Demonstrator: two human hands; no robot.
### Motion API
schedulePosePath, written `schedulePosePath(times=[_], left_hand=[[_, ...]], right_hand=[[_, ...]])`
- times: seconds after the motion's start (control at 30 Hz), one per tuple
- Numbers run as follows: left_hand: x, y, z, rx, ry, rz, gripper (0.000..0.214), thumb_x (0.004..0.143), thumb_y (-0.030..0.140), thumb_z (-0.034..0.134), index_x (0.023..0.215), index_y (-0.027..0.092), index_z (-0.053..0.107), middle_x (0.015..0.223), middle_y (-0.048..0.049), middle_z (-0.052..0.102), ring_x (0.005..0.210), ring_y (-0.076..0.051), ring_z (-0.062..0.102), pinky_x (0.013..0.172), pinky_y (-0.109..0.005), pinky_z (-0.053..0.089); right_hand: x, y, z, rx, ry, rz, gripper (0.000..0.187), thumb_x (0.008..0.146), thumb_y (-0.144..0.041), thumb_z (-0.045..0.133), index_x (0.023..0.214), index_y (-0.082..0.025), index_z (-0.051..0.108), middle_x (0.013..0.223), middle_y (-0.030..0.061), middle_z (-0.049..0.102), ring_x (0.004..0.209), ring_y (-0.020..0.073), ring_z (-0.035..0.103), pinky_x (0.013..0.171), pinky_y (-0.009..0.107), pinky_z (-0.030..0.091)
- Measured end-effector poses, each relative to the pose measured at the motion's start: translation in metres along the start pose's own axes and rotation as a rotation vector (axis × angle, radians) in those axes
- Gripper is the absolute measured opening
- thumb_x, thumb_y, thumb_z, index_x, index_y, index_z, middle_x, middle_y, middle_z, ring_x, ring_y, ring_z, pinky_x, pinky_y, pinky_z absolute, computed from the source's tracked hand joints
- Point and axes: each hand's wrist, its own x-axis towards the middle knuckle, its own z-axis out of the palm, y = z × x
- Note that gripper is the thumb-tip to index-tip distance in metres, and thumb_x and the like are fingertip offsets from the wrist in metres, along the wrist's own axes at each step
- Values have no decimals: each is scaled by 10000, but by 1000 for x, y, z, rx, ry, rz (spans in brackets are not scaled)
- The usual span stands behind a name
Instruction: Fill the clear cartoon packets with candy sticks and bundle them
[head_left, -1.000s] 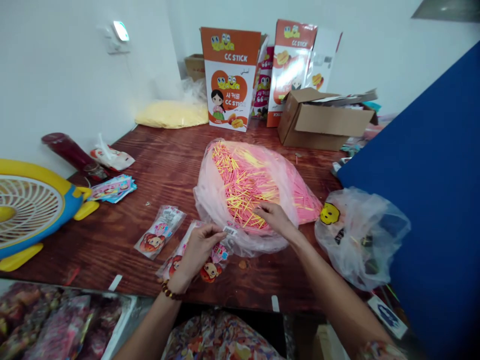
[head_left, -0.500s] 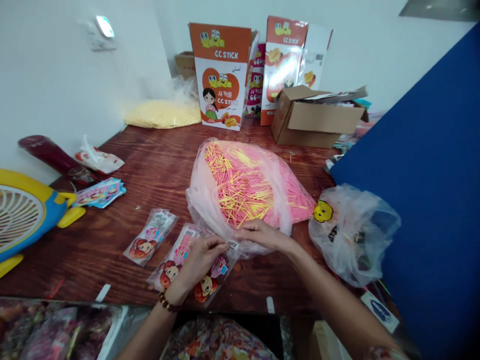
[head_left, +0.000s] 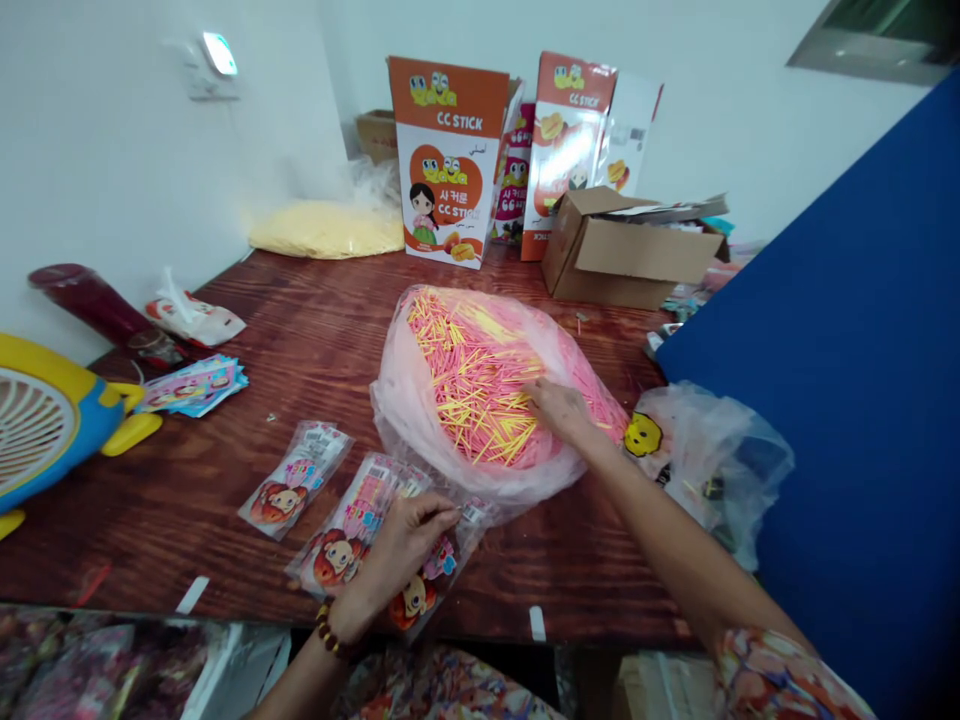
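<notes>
A big clear plastic bag (head_left: 409,400) heaped with pink and yellow sticks (head_left: 469,375) lies mid-table. My right hand (head_left: 559,410) reaches into it, fingers curled down among the sticks; what they grip is hidden. My left hand (head_left: 401,545) pinches the top of a small clear packet printed with a cartoon girl (head_left: 409,600), resting on the table edge. Beside it lies a second such packet (head_left: 341,535), and a third packet (head_left: 291,482) sits further left.
A yellow and blue fan (head_left: 45,420) stands at the left. CC STICK cartons (head_left: 450,160) and a brown cardboard box (head_left: 626,250) line the back. A crumpled smiley-face bag (head_left: 705,460) lies right, against a blue panel (head_left: 862,380). A stack of packets (head_left: 195,383) lies far left.
My right hand left the packet's mouth and moved up and right, back into the stick pile. My left hand kept its hold on the packet.
</notes>
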Motion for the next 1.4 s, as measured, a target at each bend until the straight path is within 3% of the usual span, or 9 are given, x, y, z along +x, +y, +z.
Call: schedulePosePath(times=[0.13, 0.33, 0.5, 0.67, 0.87, 1.03, 1.27, 1.4], left_hand=[[1, -3, 2, 14, 6, 14, 278, 858, 381, 579, 678, 188, 669, 638, 3, 612, 618, -145, 516, 580, -237, 371], [2, -8, 7, -5, -3, -2, 273, 855, 389, 587, 715, 173, 679, 646, 5, 606, 633, -142, 508, 607, -238, 370], [-2, -10, 5, -5, 4, -29, 292, 863, 383, 569, 709, 155, 668, 643, 5, 600, 630, -136, 500, 614, -233, 372], [-5, -7, 5, 18, 6, -22, 296, 856, 390, 574, 732, 149, 692, 658, -8, 624, 653, -148, 524, 623, -235, 376], [-9, -4, 7, 1, -16, -32, 294, 860, 384, 567, 757, 144, 702, 699, -23, 651, 674, -157, 544, 643, -244, 392], [-15, -3, 6, -16, 0, -30, 299, 868, 397, 571, 776, 144, 702, 683, -13, 639, 662, -149, 541, 638, -239, 387], [-19, -5, 6, -32, 12, -27, 266, 858, 362, 579, 767, 148, 708, 685, -14, 651, 675, -155, 556, 641, -236, 395], [-20, -8, 6, -41, 22, -22, 263, 857, 368, 588, 768, 151, 707, 694, -13, 654, 678, -156, 563, 650, -238, 400]], right_hand=[[12, 0, -3, -76, 4, -89, 330, 962, -203, 365, 1163, -170, 625, 1107, 145, 628, 960, 227, 601, 736, 281, 420], [26, -6, 4, -131, 55, -181, 324, 955, -121, 356, 1122, -89, 631, 1147, 188, 591, 1094, 268, 505, 885, 335, 400], [25, -3, 10, -118, 74, -179, 323, 948, -98, 348, 1136, -80, 609, 1171, 191, 581, 1116, 277, 475, 941, 358, 370], [26, -1, 13, -48, 51, -133, 255, 929, -138, 432, 1110, -100, 608, 1132, 181, 631, 1071, 266, 521, 901, 340, 368], [29, -5, 11, 90, 10, -76, 231, 938, -163, 419, 1036, -137, 627, 1004, 124, 705, 958, 226, 592, 825, 309, 347], [27, -2, 4, 238, -14, -24, 221, 928, -226, 443, 955, -132, 642, 827, 101, 707, 746, 186, 606, 651, 274, 320], [29, -5, 4, 562, 75, -3, 191, 892, -238, 457, 756, -170, 572, 645, 29, 630, 591, 135, 537, 598, 247, 345], [18, -22, 7, 789, 196, -8, 251, 930, -329, 347, 808, -194, 520, 724, 27, 633, 661, 148, 568, 661, 262, 422]])
